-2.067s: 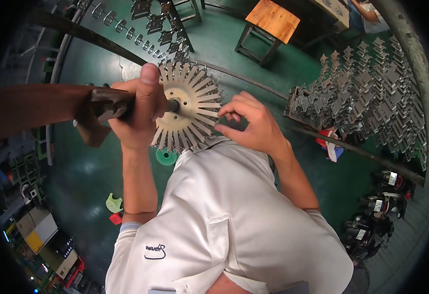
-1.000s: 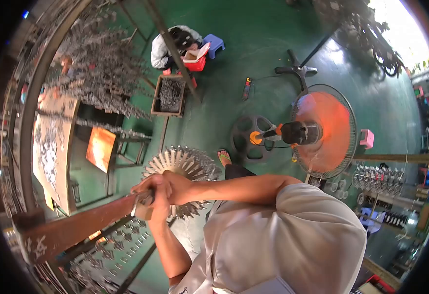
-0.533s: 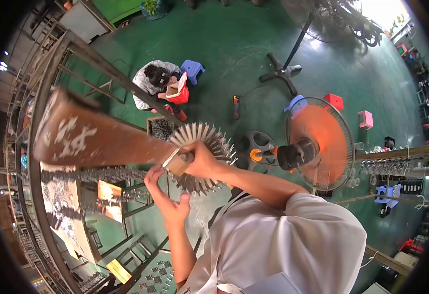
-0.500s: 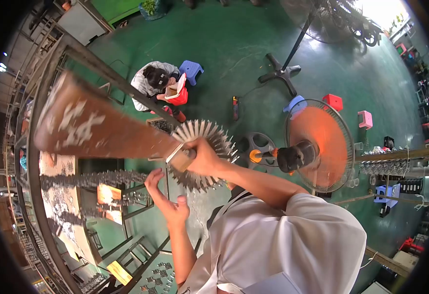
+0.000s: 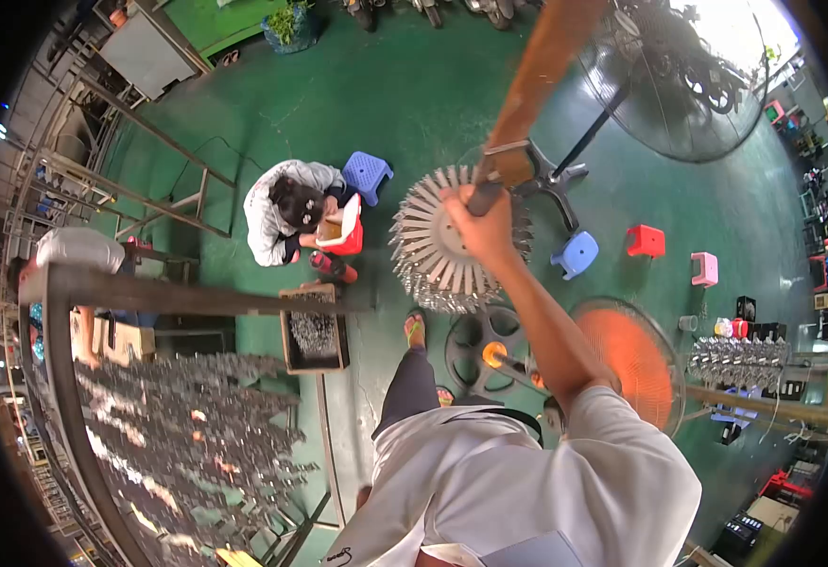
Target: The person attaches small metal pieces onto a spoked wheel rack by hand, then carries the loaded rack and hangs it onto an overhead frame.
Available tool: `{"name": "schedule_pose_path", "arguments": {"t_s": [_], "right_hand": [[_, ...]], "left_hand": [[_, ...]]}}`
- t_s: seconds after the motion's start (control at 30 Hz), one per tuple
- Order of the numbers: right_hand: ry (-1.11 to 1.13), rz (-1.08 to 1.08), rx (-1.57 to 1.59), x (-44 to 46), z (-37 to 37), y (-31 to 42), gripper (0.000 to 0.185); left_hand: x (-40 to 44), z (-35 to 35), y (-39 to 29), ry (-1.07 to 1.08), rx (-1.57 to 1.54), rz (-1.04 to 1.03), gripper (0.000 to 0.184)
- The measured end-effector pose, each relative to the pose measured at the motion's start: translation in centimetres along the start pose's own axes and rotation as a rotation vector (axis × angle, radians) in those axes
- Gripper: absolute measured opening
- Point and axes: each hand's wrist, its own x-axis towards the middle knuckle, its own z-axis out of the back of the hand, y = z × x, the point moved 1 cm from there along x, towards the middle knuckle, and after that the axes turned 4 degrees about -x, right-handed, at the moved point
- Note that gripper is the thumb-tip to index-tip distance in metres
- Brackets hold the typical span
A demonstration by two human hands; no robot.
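Note:
My right hand (image 5: 482, 227) is closed around the dark grey end of a long brown bar (image 5: 546, 71), which rises past the top of the view. A band and a tan block (image 5: 510, 168) sit on the bar just above my fingers. Right behind the hand is a round wheel of pale radial slats (image 5: 423, 231), its rim crowded with small shiny metal pieces. Whether the wheel is joined to the bar, I cannot tell. My left hand is out of sight.
A steel frame (image 5: 197, 295) with rows of hanging metal parts (image 5: 197, 435) stands at left. Beyond it, a person (image 5: 286, 213) bends over a red and white box (image 5: 343, 231). A crate of parts (image 5: 343, 345), an orange fan (image 5: 622, 364) and plastic stools (image 5: 577, 253) are nearby.
The bar has swung from pointing left to pointing up and away, with my right hand still on it. My left hand, open before, has left the view. The wheel appears farther right and higher.

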Motion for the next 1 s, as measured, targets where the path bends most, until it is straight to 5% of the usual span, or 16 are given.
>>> {"name": "schedule_pose_path", "arguments": {"t_s": [0.13,0.53,0.83,1.0], "right_hand": [[-0.053,0.008,0.057,9.2,0.8,-2.3,0.035],[-0.171,-0.033,-0.077,35.2,4.6,-9.4,0.031],[-0.267,0.102,-0.165,54.4,6.4,-15.1,0.022],[-0.19,-0.054,-0.161,64.1,6.6,-18.0,0.02]], "left_hand": [[5.8,6.8,-7.0,0.119,-0.166,0.254,0.038],[31.4,35.9,-46.3,-0.156,-0.398,-0.202,0.035],[42.1,41.9,-60.7,-0.004,-0.223,-0.108,0.034],[44.6,45.7,-66.7,0.076,-0.212,0.011,0.033]]}}
